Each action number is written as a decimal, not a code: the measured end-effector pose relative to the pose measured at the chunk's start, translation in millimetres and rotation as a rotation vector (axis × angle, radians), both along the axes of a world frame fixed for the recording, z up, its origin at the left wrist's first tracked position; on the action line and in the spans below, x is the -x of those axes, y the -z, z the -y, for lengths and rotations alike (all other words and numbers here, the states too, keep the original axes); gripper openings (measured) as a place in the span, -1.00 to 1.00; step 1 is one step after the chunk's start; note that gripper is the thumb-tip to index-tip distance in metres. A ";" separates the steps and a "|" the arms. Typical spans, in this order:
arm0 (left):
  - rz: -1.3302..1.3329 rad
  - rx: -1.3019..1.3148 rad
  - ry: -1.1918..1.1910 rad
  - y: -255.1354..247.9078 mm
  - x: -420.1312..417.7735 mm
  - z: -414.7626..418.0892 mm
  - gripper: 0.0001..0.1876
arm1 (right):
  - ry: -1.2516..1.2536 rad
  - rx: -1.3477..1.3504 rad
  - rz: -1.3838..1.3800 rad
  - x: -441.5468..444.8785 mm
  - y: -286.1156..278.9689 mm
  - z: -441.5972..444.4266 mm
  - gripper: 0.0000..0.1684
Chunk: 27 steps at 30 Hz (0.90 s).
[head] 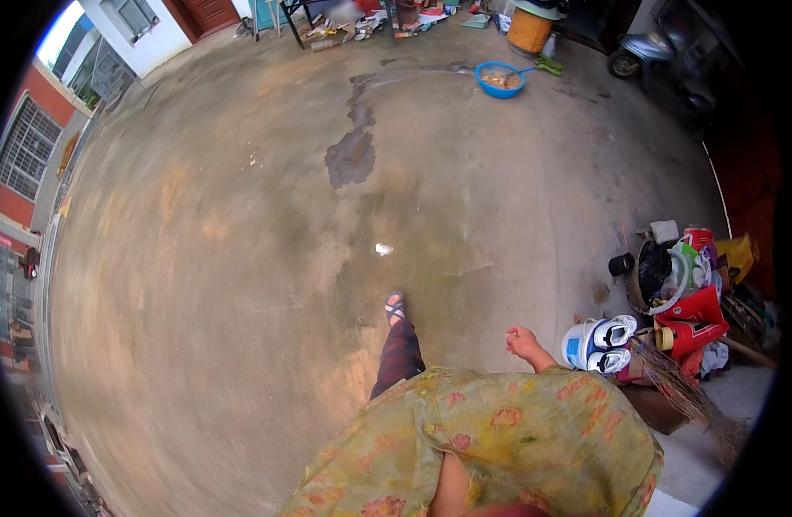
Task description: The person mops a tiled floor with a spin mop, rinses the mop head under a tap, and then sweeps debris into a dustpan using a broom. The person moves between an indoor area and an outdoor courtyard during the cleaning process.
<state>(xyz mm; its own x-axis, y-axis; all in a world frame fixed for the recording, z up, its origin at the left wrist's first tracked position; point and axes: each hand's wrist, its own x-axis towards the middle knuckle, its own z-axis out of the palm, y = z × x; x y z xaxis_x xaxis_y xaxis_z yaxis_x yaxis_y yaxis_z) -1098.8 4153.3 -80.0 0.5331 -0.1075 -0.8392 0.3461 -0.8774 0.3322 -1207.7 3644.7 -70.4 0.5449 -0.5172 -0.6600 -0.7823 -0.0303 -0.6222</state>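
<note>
My right hand point(523, 341) hangs beside the floral shirt point(493, 426) with its fingers curled; nothing shows in it. Nearest to it is a white and blue bucket point(573, 346) with a pair of white shoes point(613, 341) on top. My left hand is out of view. Before me lies a concrete yard floor point(273, 258), and one sandaled foot point(395, 306) is on it. Farther ahead a blue plastic basin point(500, 89) holds pale brownish contents and a long-handled tool.
A twig broom point(680, 388), red bags point(693, 323) and a basket point(635, 284) crowd the right side. A scooter point(648, 55) stands at upper right, near an orange drum point(528, 31). Litter surrounds a table's legs at the top. A wet patch point(352, 158) marks the floor.
</note>
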 end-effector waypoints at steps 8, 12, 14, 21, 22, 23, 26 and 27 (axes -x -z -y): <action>0.270 -0.185 0.431 -11.7 -291.4 99.9 -0.67 | -0.430 0.301 -0.233 -40.8 36.6 41.9 -0.78; 0.506 -0.196 0.442 -33.5 -517.3 177.3 -0.65 | -0.189 0.185 -0.177 -66.0 50.9 55.2 -0.81; 0.652 -0.103 0.415 -66.8 -595.8 261.6 -0.61 | -0.077 0.118 -0.226 -73.5 48.9 68.6 -0.82; 0.500 0.478 0.198 -92.2 -682.6 483.0 -0.67 | -0.089 0.082 -0.289 -176.1 39.5 196.0 -0.83; 0.451 0.474 0.244 -74.9 -682.3 490.0 -0.67 | -0.101 0.071 -0.283 -203.7 38.8 224.6 -0.83; 0.343 0.353 0.328 -79.8 -658.8 514.9 -0.68 | -0.083 0.067 -0.294 -218.1 27.6 249.3 -0.83; 0.234 0.163 0.534 -64.8 -611.1 504.1 -0.63 | 0.102 0.004 -0.167 -325.8 -21.2 332.9 -0.82; 0.158 0.112 0.528 -63.9 -600.1 499.8 -0.63 | 0.199 -0.026 -0.111 -365.4 -42.8 362.5 -0.81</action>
<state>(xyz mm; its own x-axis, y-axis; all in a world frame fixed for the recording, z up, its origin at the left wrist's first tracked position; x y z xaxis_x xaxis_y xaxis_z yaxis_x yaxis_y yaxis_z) -498.7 3653.5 -16.2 0.5010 -0.4773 -0.7219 -0.1917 -0.8746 0.4453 -842.3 3282.3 -27.5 0.3577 -0.5895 -0.7243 -0.8348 0.1458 -0.5309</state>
